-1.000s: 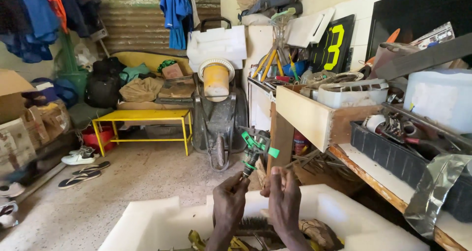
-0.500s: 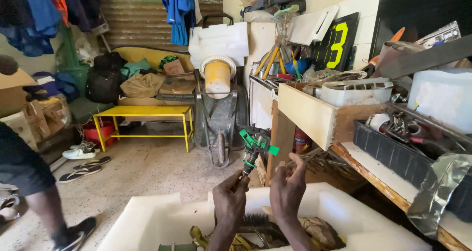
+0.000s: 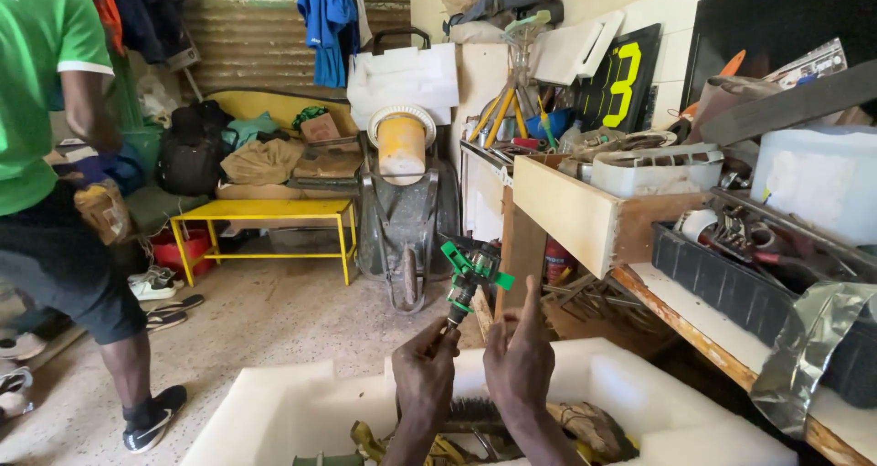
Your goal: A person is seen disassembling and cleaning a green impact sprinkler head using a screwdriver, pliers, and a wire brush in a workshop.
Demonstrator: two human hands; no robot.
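Held up over the white foam box point(image 3: 274, 402) is a green and black sprinkler head point(image 3: 470, 279), so that's where the main thing is: raised above the box's far rim, roughly level with the wooden drawer point(image 3: 585, 215) sticking out of the workbench to the right of the box. The sprinkler is pinched at its dark bottom stem by the left hand point(image 3: 425, 379), fingers curled shut around it. The right hand point(image 3: 519, 361) is held just beside it, mostly open with the index finger pointing up next to the stem; whether it actually touches the sprinkler can't be told from this angle

Inside the box, below the hands, a brush with dark bristles point(image 3: 475, 413) and some yellowish straps point(image 3: 438, 448) can be made out, plus a worn tan thing point(image 3: 585, 425) that's hard to identify

Beyond the box, a wheelbarrow point(image 3: 402, 219) is stood on end with a yellow bucket point(image 3: 400, 146) on top, and a yellow metal table point(image 3: 269, 212) is set left of that. To the left of the box, another person in a green shirt point(image 3: 41, 73) and black shorts is seen standing, carrying a tan bag point(image 3: 102, 212)
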